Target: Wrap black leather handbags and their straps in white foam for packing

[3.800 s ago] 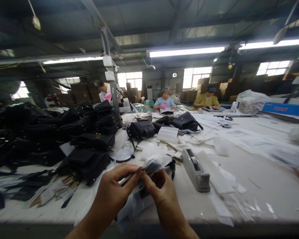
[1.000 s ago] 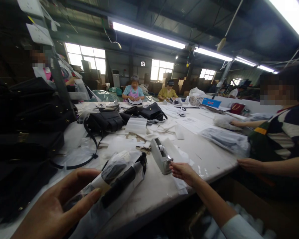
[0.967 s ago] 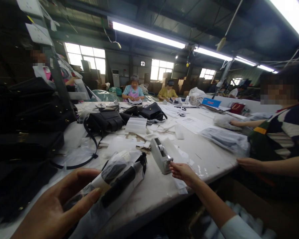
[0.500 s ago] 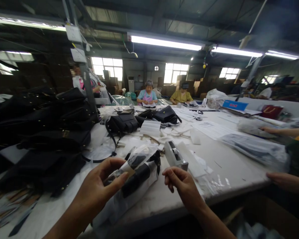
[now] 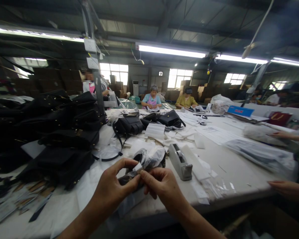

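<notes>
Near the front edge of the tabletop (image 5: 239, 176), my left hand (image 5: 114, 181) and right hand (image 5: 165, 186) both grasped a plastic-wrapped bundle (image 5: 153, 156) beside the tape dispenser (image 5: 180, 164).

A factory workshop, shown by heaped black handbags (image 5: 52, 129), a shared worktable (image 5: 236, 171), stacked cartons (image 5: 57, 79) and overhead tube lights (image 5: 171, 51).

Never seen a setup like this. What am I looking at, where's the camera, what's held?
No machine: these are a person's bare hands. Every picture comes from one head-worn camera facing forward and down. The left hand pinches a partly wrapped bundle; the right hand meets it at the same spot. On the white table lie black handbags, piled at left, white packing sheets and a grey tape dispenser. The hand at far right is a co-worker's.
</notes>
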A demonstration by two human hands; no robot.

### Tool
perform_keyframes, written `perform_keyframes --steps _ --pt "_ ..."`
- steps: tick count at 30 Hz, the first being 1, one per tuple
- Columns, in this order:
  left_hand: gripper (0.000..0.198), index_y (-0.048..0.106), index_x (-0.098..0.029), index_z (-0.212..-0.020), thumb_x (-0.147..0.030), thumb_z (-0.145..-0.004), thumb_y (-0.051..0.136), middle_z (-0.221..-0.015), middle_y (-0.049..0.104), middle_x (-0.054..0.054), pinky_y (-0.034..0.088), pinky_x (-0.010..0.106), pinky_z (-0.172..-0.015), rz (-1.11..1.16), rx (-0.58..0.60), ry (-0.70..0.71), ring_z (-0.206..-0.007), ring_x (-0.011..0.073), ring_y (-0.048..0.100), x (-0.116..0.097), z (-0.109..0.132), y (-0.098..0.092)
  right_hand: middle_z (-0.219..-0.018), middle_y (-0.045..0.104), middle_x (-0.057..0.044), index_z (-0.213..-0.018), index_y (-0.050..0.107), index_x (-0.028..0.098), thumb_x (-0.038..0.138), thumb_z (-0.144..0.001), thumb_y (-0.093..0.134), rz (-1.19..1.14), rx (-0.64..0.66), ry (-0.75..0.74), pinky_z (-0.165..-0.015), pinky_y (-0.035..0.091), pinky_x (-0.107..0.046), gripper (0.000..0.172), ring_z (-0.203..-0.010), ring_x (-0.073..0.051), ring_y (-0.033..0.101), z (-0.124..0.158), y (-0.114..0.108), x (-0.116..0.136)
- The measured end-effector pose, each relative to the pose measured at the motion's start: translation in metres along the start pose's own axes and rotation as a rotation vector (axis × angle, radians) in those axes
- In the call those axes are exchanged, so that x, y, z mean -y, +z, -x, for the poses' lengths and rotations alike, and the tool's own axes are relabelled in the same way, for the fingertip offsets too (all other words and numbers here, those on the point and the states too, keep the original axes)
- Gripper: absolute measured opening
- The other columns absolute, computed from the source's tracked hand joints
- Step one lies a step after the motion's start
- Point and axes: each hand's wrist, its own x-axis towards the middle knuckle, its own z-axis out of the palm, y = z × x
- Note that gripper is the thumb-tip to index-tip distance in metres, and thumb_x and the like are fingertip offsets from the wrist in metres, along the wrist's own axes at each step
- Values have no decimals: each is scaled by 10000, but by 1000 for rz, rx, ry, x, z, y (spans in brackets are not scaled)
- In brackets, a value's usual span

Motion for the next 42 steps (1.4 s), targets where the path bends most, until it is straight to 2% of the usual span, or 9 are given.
perform_keyframes --steps 6,15,19,22,26,29,31,34,42 --pt "258 682 -215 -983 -354 -768 712 -979 737 36 529 335 -879 26 78 -10 -972 248 689 0 -3 -5 -541 653 -38 -701 741 103 577 -762 738 -9 12 63 -363 353 -175 478 -363 -67 477 0 -1 -6" --pt "284 689 -196 -873 -417 -704 743 -884 758 45 555 325 -773 182 107 -130 -879 258 713 -16 -6 -3 -536 656 -24 -665 749 147 535 -748 768 36 -78 -47 -426 424 -201 397 -432 -108 550 1 0 -12" --pt "276 708 -199 -882 -412 -710 742 -894 758 42 542 314 -797 194 124 -145 -891 252 706 -20 -5 -8 -482 628 -14 -612 707 145 548 -712 785 9 -95 19 -413 402 -203 422 -407 -109 533 -4 -3 -18" --pt "321 710 -198 -920 -454 -725 715 -921 751 47 537 313 -792 223 128 -184 -905 256 698 -23 -2 -12 -448 609 -12 -612 682 140 573 -717 767 -41 -117 82 -412 389 -203 454 -390 -110 525 -10 -9 -35" --pt "365 696 -193 -930 -486 -713 718 -897 741 45 528 303 -754 259 121 -242 -873 250 691 -21 -2 -13 -638 703 -49 -828 730 137 557 -811 700 -96 -120 -10 -520 481 -235 421 -521 -144 620 -7 -14 -55" --pt "377 692 -195 -946 -489 -714 725 -933 742 48 520 295 -758 272 83 -263 -891 247 685 -18 -4 -13 -897 737 -76 -1035 711 170 513 -855 679 -105 -150 -114 -616 526 -260 389 -610 -142 642 2 -12 -52" --pt "393 690 -195 -956 -501 -713 725 -947 741 52 520 298 -760 274 73 -269 -897 249 683 -18 -5 -13 -981 718 -75 -1107 692 193 490 -869 675 -123 -130 -157 -603 519 -250 381 -600 -119 613 6 -8 -44" --pt "402 682 -191 -939 -520 -711 726 -884 729 51 523 303 -742 285 98 -275 -873 253 683 -17 -6 -12 -864 674 -34 -1129 695 206 469 -858 694 -172 -80 -166 -521 457 -215 377 -548 -89 534 5 -2 -33" --pt "455 690 -186 -961 -513 -659 784 -924 739 63 520 283 -737 358 87 -314 -896 259 687 -9 -6 -9 -663 556 21 -856 737 156 427 -750 803 -354 -13 -88 -448 287 -186 298 -532 -62 398 -6 10 -21"
